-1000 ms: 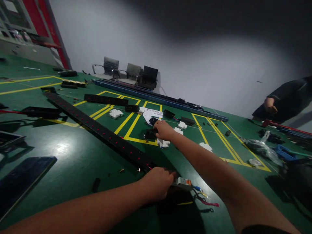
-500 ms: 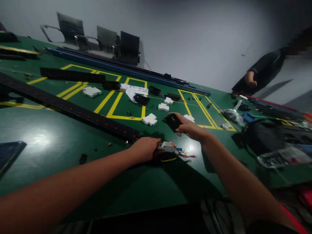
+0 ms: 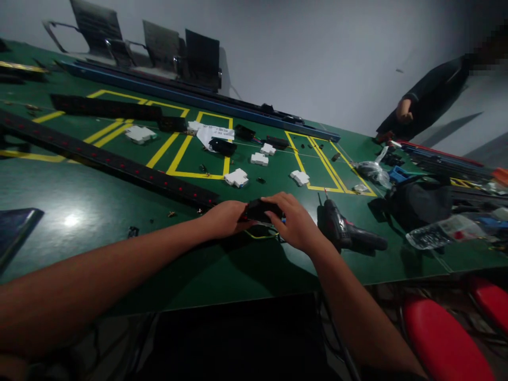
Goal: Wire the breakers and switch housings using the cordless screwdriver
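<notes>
My right hand (image 3: 296, 222) is closed on a small black cover (image 3: 264, 210), thumb on the near side and fingers over the top. My left hand (image 3: 226, 218) is closed at the cover's left end, around a wired grey-white module that is mostly hidden under the cover. A yellow-green wire (image 3: 260, 236) loops out beneath the hands. From just beyond my left hand, a long black strip with red dots (image 3: 130, 172) runs to the left. Small screws (image 3: 199, 211) lie near its end.
White modules (image 3: 237, 178), a paper sheet (image 3: 214, 133) and black parts (image 3: 222, 146) lie ahead on the green table (image 3: 178, 286). A black cordless drill (image 3: 343, 227) is right of my hand. Bags and rails lie farther right. A person (image 3: 428, 100) stands at the far right.
My right hand has brought the black cover down and left onto the module at my left hand. The drill, earlier hidden by my arm, now shows. The view has tilted down.
</notes>
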A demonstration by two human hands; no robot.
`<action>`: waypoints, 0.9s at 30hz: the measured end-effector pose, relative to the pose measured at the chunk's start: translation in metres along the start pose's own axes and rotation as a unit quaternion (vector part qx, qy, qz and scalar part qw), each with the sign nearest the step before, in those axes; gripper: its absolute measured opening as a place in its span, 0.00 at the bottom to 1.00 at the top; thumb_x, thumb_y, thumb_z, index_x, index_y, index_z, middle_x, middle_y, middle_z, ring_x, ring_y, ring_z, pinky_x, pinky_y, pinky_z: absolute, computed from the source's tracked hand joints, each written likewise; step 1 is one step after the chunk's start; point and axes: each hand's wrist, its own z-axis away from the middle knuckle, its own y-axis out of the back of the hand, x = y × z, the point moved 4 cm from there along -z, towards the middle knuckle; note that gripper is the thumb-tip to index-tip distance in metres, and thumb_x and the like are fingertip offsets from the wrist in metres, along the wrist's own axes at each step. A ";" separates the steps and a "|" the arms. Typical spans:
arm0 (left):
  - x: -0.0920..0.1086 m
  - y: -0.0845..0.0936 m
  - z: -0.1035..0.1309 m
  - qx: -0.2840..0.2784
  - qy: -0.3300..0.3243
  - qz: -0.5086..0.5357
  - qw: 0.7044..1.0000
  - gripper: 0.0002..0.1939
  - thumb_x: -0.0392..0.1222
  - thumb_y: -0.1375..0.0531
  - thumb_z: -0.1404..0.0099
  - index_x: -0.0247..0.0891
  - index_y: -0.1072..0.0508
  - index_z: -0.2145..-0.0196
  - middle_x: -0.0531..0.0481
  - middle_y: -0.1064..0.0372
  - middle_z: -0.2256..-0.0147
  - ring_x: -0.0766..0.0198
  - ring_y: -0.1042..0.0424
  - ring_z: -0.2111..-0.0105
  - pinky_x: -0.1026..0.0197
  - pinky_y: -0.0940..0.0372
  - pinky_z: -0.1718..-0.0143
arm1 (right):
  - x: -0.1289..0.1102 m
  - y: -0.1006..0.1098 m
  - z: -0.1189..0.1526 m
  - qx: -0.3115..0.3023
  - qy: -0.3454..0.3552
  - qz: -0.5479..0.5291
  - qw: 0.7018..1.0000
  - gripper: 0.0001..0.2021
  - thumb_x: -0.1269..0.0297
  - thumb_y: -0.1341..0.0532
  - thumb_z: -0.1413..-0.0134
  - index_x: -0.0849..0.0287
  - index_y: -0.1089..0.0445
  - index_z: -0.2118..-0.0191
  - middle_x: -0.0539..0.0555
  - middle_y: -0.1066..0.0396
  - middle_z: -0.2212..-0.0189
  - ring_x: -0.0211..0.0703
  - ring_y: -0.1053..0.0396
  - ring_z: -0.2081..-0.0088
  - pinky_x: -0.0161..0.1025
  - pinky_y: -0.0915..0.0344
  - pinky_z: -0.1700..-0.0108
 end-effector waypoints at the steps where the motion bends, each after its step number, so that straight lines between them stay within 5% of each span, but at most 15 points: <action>1: -0.001 0.001 0.000 0.010 -0.002 0.023 1.000 0.13 0.51 0.38 0.29 0.40 0.26 0.57 0.44 0.22 0.60 0.53 0.24 0.62 0.57 0.37 0.63 | 0.000 0.001 0.000 -0.003 0.004 0.003 1.000 0.16 0.65 0.42 0.28 0.54 0.32 0.38 0.56 0.28 0.45 0.49 0.34 0.45 0.51 0.36 0.39; 11: -0.008 0.003 -0.003 0.042 0.005 0.023 0.999 0.12 0.47 0.35 0.33 0.39 0.32 0.68 0.47 0.31 0.66 0.59 0.33 0.68 0.57 0.42 0.67 | 0.002 0.002 -0.004 -0.065 0.006 0.015 0.998 0.16 0.66 0.39 0.31 0.54 0.30 0.40 0.56 0.28 0.49 0.48 0.32 0.48 0.47 0.34 0.43; 15: -0.008 0.007 -0.003 0.075 0.004 -0.015 0.997 0.13 0.46 0.33 0.37 0.38 0.30 0.62 0.43 0.33 0.59 0.52 0.32 0.58 0.52 0.35 0.57 | 0.009 -0.008 -0.001 -0.053 -0.015 0.026 0.998 0.16 0.66 0.38 0.32 0.54 0.30 0.41 0.56 0.29 0.50 0.49 0.33 0.49 0.49 0.34 0.44; 18: -0.008 0.011 -0.001 0.108 -0.002 -0.017 0.994 0.25 0.46 0.31 0.40 0.36 0.31 0.48 0.38 0.37 0.48 0.45 0.34 0.47 0.45 0.35 0.44 | 0.013 -0.014 0.001 -0.059 -0.023 0.034 0.997 0.17 0.65 0.39 0.32 0.53 0.30 0.40 0.56 0.29 0.50 0.50 0.34 0.49 0.50 0.34 0.44; 22: 0.000 0.014 0.002 0.078 -0.091 0.051 0.992 0.41 0.46 0.30 0.40 0.41 0.42 0.33 0.38 0.42 0.42 0.44 0.38 0.39 0.43 0.39 0.35 | 0.013 -0.014 0.003 -0.063 -0.037 0.034 0.997 0.17 0.63 0.42 0.29 0.52 0.31 0.38 0.57 0.30 0.47 0.51 0.34 0.47 0.52 0.34 0.41; 27: 0.001 0.019 0.003 0.061 -0.072 0.052 0.994 0.28 0.38 0.34 0.37 0.39 0.35 0.41 0.39 0.41 0.44 0.53 0.28 0.50 0.51 0.30 0.45 | 0.015 -0.020 0.011 -0.093 -0.016 0.077 0.993 0.33 0.61 0.37 0.35 0.49 0.44 0.28 0.58 0.33 0.42 0.56 0.33 0.44 0.58 0.32 0.39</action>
